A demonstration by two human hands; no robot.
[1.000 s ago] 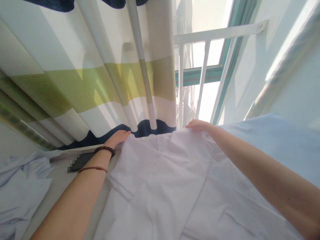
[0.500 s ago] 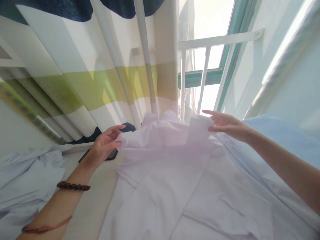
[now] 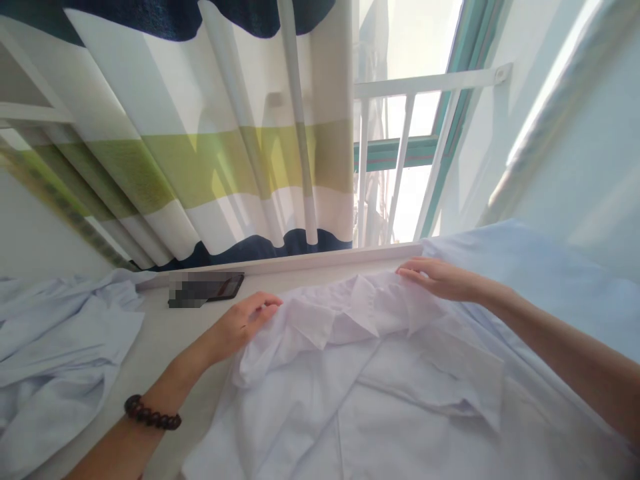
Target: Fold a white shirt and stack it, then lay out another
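A white collared shirt (image 3: 310,400) lies spread in front of me, its collar (image 3: 367,307) and upper part folded toward me and rumpled. My left hand (image 3: 250,320), a dark beaded bracelet on its wrist, pinches the far left edge of the shirt between thumb and fingers. At the far right edge, my right hand (image 3: 433,277) has its fingers closed on the cloth near the collar; its fingertips are partly hidden.
A dark phone (image 3: 227,288) lies beyond my left hand, partly blurred out. Crumpled white cloth (image 3: 60,360) is at the left, pale blue fabric (image 3: 525,273) at the right. Behind stand a striped curtain (image 3: 200,160) and white railing (image 3: 430,81) before a window.
Both hands have come down and nearer with the shirt's upper edge. The raised cloth now lies folded over with its collar points showing, and more of the phone shows.
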